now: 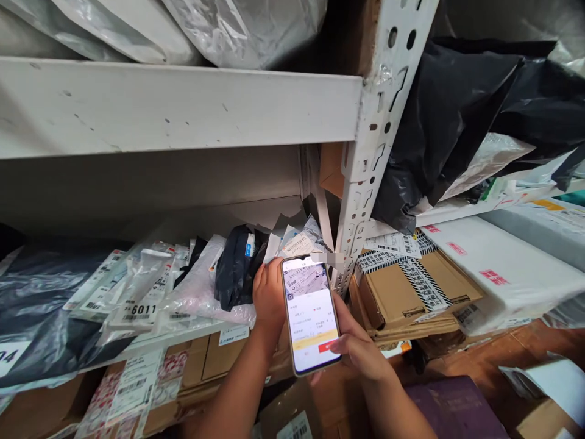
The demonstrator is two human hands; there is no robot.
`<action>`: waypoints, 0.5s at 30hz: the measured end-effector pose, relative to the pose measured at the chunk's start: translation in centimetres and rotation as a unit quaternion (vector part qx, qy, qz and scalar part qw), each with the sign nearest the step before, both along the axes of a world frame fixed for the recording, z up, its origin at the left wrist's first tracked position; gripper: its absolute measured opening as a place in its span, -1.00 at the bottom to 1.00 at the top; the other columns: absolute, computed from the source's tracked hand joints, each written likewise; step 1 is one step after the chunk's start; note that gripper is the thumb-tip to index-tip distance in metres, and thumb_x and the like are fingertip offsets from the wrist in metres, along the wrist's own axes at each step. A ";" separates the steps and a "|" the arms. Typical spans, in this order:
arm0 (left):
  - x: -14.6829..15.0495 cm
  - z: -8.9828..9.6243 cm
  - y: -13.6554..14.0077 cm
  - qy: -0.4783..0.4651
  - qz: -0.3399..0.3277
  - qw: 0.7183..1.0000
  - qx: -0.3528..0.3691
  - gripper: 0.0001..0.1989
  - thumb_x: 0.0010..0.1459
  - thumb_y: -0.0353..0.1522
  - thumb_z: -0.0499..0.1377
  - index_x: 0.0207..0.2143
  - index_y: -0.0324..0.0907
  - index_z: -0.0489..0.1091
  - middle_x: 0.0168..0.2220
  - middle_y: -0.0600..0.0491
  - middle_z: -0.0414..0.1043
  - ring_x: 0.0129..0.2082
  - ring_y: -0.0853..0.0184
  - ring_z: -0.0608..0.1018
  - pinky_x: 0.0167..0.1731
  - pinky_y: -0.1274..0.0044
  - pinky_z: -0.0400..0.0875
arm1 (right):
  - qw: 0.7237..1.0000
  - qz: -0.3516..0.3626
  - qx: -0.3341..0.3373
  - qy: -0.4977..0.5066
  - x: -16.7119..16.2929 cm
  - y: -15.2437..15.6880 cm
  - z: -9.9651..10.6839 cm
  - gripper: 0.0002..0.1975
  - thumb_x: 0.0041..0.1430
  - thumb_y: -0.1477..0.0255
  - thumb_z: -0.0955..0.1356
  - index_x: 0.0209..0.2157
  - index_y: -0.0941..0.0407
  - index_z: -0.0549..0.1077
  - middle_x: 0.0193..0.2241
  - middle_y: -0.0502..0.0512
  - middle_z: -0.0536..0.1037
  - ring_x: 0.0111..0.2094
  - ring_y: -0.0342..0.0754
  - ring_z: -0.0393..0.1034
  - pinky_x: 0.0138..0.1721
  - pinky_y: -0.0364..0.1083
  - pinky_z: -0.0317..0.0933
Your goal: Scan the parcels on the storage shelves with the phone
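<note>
My right hand (361,347) holds a smartphone (313,341) upright, its thumb over the red button at the bottom of the lit screen. A camera picture of a shipping label fills the top of the screen, above lines of text. Behind the phone's left edge, my left hand (269,292) is closed at a parcel (298,242) with a white barcode label; the phone hides part of its grip. A dark plastic-wrapped parcel (235,268) lies just left of that hand, beside a pale bubble-wrapped parcel (201,283).
A white shelf beam (183,110) crosses above my hands and meets a perforated upright (365,177). Clear bags (141,292) with labels lie left on the shelf. Cardboard boxes (411,292) and a white package (512,274) are stacked right. Black bags (457,116) overhang them.
</note>
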State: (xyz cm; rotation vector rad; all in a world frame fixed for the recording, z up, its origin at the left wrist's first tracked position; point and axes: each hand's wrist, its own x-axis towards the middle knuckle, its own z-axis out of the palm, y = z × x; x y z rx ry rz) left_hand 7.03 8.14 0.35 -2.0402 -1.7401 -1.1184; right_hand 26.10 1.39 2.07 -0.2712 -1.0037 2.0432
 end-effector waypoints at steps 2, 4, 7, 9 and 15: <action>0.1 -0.1 0.0 0.022 0.005 1.000 -0.003 -0.71 0.21 -0.40 0.00 -0.08 -0.28 0.39 -0.06 -0.21 0.47 -0.03 0.02 0.49 0.12 0.21 0.25 | 1.000 0.004 -0.001 0.005 0.0 0.0 -0.3 -0.11 -0.03 0.60 0.33 0.32 -0.12 0.02 0.10 0.10 0.45 -0.27 0.05 0.53 -0.48 -0.02 0.47; 0.2 0.0 0.0 0.042 0.013 0.999 -0.005 -0.72 0.22 -0.39 0.00 -0.08 -0.29 0.38 -0.07 -0.22 0.47 -0.04 0.03 0.48 0.12 0.21 0.24 | 1.000 0.012 0.015 0.003 0.1 -0.1 -0.4 -0.12 0.02 0.60 0.35 0.32 -0.14 -0.01 0.06 0.09 0.48 -0.29 0.02 0.54 -0.46 -0.04 0.47; 0.4 0.4 -0.1 0.066 0.020 0.998 -0.006 -0.72 0.24 -0.36 0.00 -0.09 -0.28 0.38 -0.10 -0.21 0.46 -0.05 0.04 0.47 0.11 0.22 0.23 | 0.999 0.007 0.043 -0.007 0.3 -0.1 -0.2 -0.18 0.12 0.54 0.38 0.32 -0.12 -0.03 0.02 0.10 0.52 -0.31 0.01 0.55 -0.46 -0.04 0.46; 0.4 0.6 -0.1 0.077 0.025 0.997 -0.005 -0.73 0.25 -0.35 -0.01 -0.10 -0.27 0.38 -0.12 -0.19 0.46 -0.07 0.07 0.47 0.11 0.25 0.24 | 0.999 -0.002 0.050 -0.015 0.3 -0.1 -0.1 -0.19 0.14 0.48 0.41 0.32 -0.09 -0.04 0.03 0.14 0.51 -0.30 0.04 0.55 -0.46 0.00 0.47; 0.8 0.8 0.3 0.093 0.021 0.995 -0.032 -0.69 0.28 -0.33 -0.05 -0.16 -0.24 0.45 -0.20 -0.18 0.46 -0.14 0.03 0.45 0.11 0.11 0.20 | 0.998 -0.009 0.045 -0.032 0.1 -0.2 -0.1 -0.15 0.14 0.39 0.43 0.33 -0.08 -0.09 0.04 0.18 0.49 -0.27 0.09 0.54 -0.44 0.04 0.47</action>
